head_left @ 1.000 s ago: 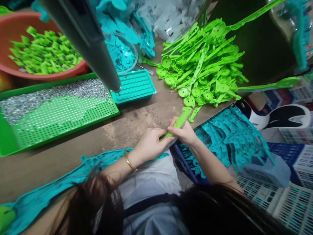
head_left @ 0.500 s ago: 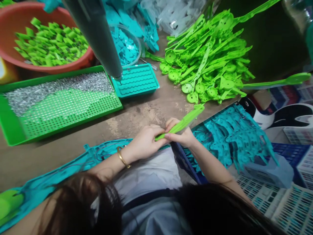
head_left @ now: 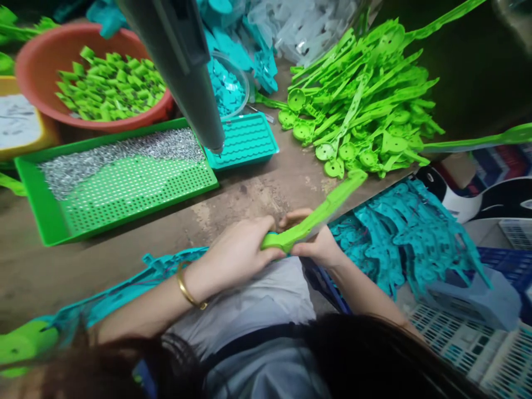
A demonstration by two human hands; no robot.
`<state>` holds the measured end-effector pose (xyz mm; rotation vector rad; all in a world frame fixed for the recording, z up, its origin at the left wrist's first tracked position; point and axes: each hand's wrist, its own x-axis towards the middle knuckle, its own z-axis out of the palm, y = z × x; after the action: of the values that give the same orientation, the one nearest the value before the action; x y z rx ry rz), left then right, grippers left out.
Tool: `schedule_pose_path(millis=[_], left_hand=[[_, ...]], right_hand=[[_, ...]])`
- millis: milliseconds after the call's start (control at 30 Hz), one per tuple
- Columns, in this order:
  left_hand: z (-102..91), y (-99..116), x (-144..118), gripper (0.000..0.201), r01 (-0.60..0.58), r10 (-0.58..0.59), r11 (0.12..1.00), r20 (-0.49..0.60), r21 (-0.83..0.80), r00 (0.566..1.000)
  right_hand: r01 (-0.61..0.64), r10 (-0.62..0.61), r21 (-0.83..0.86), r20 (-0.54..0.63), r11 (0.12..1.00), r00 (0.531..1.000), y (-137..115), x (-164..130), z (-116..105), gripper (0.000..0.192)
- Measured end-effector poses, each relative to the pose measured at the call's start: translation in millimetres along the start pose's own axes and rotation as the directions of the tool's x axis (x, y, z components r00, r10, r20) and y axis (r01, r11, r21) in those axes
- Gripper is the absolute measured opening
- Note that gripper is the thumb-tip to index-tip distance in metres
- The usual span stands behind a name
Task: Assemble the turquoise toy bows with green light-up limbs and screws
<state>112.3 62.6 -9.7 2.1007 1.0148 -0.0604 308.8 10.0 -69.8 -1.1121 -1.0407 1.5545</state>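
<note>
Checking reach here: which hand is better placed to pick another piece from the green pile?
Probably the right hand. It grips the green strip on the side nearest the green pile; the left hand holds the strip's near end, farther away.

- Bright green plastic strip (head_left: 316,216), centre.
- Salmon-red basin (head_left: 37,66), upper left, of green pieces (head_left: 112,83).
- Green perforated tray (head_left: 124,188); teal wavy-ribbed tray (head_left: 245,141).
- Teal parts (head_left: 407,233), right.
- Gold bangle (head_left: 186,288).

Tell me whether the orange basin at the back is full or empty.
Partly filled. The orange basin holds a heap of small green plastic pieces, yet its inner wall shows bare above them.
</note>
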Motion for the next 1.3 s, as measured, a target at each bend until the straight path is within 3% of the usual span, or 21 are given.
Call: schedule_pose_path(millis=[100, 167, 267, 500, 667, 800, 1000, 1167, 1300], left_hand=[[3.0, 6, -6, 0.022, 0.009, -0.006, 0.999, -0.051, 0.048, 0.999], [5.5, 8, -8, 0.018, 0.014, -0.007, 0.997, -0.085, 0.08, 0.996], [7.7, 10, -10, 0.016, 0.025, -0.011, 0.993, -0.119, 0.116, 0.993], [-8.9, 6, -14, 0.021, 0.025, -0.026, 0.999, 0.014, 0.029, 1.0], [-19.6, 3, -11, 0.023, -0.003, 0.003, 0.997, -0.003, -0.074, 1.0], [-18.5, 0, -4, 0.025, -0.004, 0.005, 0.997, 0.003, -0.08, 1.0], [-14.7, -8, 5, 0.032, -0.018, 0.02, 0.992, 0.018, -0.129, 1.0], [-13.4, -13, 10, 0.032, 0.001, 0.008, 0.983, 0.05, -0.181, 0.999], [-8.8, -16, 10, 0.035, -0.001, 0.013, 0.99, 0.081, -0.141, 0.997]], right_hand=[[0.089, -0.093, -0.079, -0.053, 0.993, 0.994, 1, -10, 13, 0.032], [0.175, -0.182, -0.1, -0.069, 0.98, 0.981, 2, -13, 18, 0.029], [0.2, -0.212, -0.128, -0.085, 0.971, 0.974, 3, -11, 19, 0.03], [0.099, -0.104, -0.055, -0.102, 0.994, 0.989, -4, -6, 8, 0.033], [-0.075, 0.073, -0.05, -0.037, 0.996, 0.997, 9, -14, 16, 0.051], [-0.085, 0.079, -0.114, -0.057, 0.99, 0.995, 12, -17, 22, 0.035], [-0.14, 0.151, -0.126, 0.078, 0.982, 0.985, 4, -12, 15, 0.043], [-0.128, 0.133, -0.09, 0.043, 0.988, 0.99, 12, -17, 22, 0.037], [-0.165, 0.167, -0.024, 0.109, 0.986, 0.98, 4, -7, 2, 0.044]])
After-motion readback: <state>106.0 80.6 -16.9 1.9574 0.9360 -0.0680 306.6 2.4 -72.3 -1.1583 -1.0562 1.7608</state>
